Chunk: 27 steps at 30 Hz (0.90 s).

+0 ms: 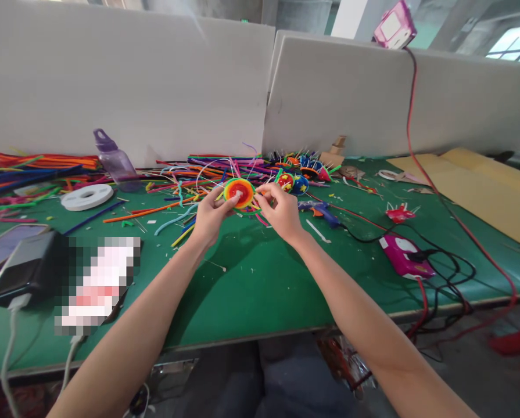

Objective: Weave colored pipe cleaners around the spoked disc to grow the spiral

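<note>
My left hand [211,215] grips a round disc coloured in red, orange and yellow rings [244,200], its thumb lying across the face. Green trim rings the disc, and thin pale strands stick out behind it. At the disc's right edge, my right hand [279,209] is closed in a pinch; what sits between its fingertips is too small to make out. Both hands are raised over the front middle of the green table [260,290]. Just behind the right hand are a red ball with yellow stars [285,182] and a blue starred one [301,184].
Coloured pipe cleaners [164,203] lie heaped along the back. A blue glue gun [325,213] rests to the right, its cord near a magenta power strip [405,257]. At left are a purple bottle [117,162], a white spool [86,198], a black device [28,270] and a blurred phone [103,278].
</note>
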Available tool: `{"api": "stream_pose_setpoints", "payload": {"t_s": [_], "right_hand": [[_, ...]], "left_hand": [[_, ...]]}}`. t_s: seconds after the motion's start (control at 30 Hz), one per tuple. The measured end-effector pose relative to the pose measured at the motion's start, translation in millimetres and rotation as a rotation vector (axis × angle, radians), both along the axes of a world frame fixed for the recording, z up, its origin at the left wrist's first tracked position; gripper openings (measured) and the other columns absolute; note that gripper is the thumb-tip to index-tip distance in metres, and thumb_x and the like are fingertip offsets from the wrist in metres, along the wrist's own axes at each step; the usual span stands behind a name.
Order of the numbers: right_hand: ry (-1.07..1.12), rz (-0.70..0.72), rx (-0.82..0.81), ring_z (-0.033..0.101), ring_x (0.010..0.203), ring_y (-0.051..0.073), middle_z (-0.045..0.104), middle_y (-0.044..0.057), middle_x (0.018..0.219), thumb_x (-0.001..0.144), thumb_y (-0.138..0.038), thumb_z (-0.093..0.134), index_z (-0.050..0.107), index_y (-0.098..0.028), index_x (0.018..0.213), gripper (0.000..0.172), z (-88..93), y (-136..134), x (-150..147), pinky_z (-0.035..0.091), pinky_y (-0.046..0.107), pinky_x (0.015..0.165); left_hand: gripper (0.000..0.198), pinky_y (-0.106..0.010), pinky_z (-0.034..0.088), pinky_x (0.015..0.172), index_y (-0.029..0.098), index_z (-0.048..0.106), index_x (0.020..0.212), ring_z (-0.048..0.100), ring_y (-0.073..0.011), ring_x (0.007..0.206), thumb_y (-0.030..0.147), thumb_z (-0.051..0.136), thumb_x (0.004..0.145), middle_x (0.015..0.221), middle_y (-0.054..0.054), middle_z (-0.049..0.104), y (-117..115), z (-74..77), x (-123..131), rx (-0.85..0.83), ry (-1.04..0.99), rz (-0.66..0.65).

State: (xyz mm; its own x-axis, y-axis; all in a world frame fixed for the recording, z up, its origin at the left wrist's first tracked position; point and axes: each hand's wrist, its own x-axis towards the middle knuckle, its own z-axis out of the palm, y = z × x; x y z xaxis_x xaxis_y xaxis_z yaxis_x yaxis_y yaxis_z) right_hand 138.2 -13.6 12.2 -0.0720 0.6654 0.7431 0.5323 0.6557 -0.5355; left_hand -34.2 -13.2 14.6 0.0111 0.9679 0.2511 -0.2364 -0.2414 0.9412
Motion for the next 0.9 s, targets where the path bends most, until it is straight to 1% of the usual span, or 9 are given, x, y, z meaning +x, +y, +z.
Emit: {"api": "stream_pose_setpoints", "payload": {"t_s": [0.1,0.17,0.27,0.4,0.47,0.53,0.63,0.77,0.9], "right_hand": [[-0.059,0.02,0.036,0.061,0.068,0.014,0.069,0.002,0.078,0.088,-0.023,0.055,0.065,-0.02,0.084,0.011,-1.7,0.9,0.1,0.045,0.028,0.066],[-0.093,0.038,0.036,0.06,0.066,0.014,0.07,0.003,0.078,0.088,-0.023,0.056,0.066,-0.019,0.084,0.012,-1.9,1.1,0.4,0.045,0.029,0.066],[-0.145,0.033,0.059,0.059,0.066,0.014,0.07,0.003,0.078,0.09,-0.024,0.055,0.067,-0.02,0.085,0.014,-1.8,0.1,0.5,0.045,0.029,0.066],[-0.232,0.001,0.164,0.062,0.08,0.017,0.07,0.005,0.083,0.09,-0.02,0.053,0.066,-0.019,0.084,0.014,-3.4,-1.5,-0.4,0.046,0.03,0.075],[-0.239,-0.017,0.182,0.061,0.083,0.018,0.069,0.006,0.083,0.09,-0.019,0.051,0.065,-0.019,0.082,0.016,-3.6,-2.0,-1.2,0.045,0.031,0.075],[-0.211,-0.014,0.147,0.059,0.076,0.017,0.067,0.005,0.079,0.089,-0.019,0.051,0.063,-0.019,0.078,0.016,-2.5,-2.7,-2.0,0.044,0.03,0.071],[-0.149,0.024,0.046,0.052,0.064,0.014,0.061,0.002,0.071,0.087,-0.02,0.052,0.059,-0.02,0.073,0.016,0.3,-3.4,-3.1,0.042,0.029,0.065],[-0.103,0.076,-0.028,0.053,0.066,0.014,0.06,0.001,0.073,0.086,-0.021,0.051,0.057,-0.02,0.074,0.013,1.3,-2.8,-3.8,0.043,0.03,0.069],[-0.06,0.133,-0.094,0.053,0.067,0.014,0.063,0.003,0.077,0.086,-0.024,0.05,0.059,-0.019,0.077,0.013,3.4,-2.7,-3.6,0.04,0.028,0.064]], "left_hand": [[0.049,-0.022,0.052,0.062,0.02,0.069,0.105,0.066,-0.0119,0.067,0.03,0.085,0.06,0.079,-0.001,0.073,0.7,0.7,-1.1,-0.094,-0.102,-0.025],[0.048,-0.022,0.052,0.063,0.02,0.069,0.103,0.066,-0.0112,0.067,0.024,0.086,0.058,0.082,-0.001,0.073,0.8,1.2,-1.4,-0.123,-0.125,-0.045],[0.049,-0.022,0.052,0.064,0.019,0.07,0.101,0.065,-0.0105,0.067,0.02,0.086,0.055,0.084,-0.001,0.073,0.3,1.5,-0.6,-0.12,-0.126,-0.05],[0.05,-0.022,0.051,0.064,0.018,0.07,0.1,0.066,-0.0113,0.068,0.02,0.087,0.054,0.081,-0.001,0.073,-0.3,0.3,0.7,-0.085,-0.101,-0.047],[0.049,-0.022,0.051,0.064,0.017,0.07,0.099,0.066,-0.0115,0.069,0.021,0.087,0.054,0.081,-0.001,0.073,-0.5,-0.5,1.0,-0.067,-0.079,-0.048],[0.047,-0.022,0.051,0.064,0.017,0.07,0.098,0.066,-0.0117,0.069,0.021,0.086,0.054,0.081,-0.001,0.073,-0.6,-0.8,1.1,-0.049,-0.057,-0.048],[0.045,-0.024,0.051,0.065,0.017,0.07,0.096,0.066,-0.0125,0.07,0.022,0.086,0.054,0.082,-0.002,0.074,-1.1,-0.4,1.4,-0.036,-0.036,-0.044],[0.042,-0.025,0.051,0.065,0.017,0.071,0.093,0.066,-0.0127,0.069,0.021,0.086,0.054,0.082,-0.003,0.074,-1.8,0.5,2.3,-0.046,-0.049,-0.048],[0.041,-0.025,0.052,0.064,0.018,0.072,0.091,0.066,-0.0128,0.069,0.022,0.086,0.053,0.082,-0.003,0.074,-0.8,-0.3,1.3,-0.068,-0.072,-0.062]]}}
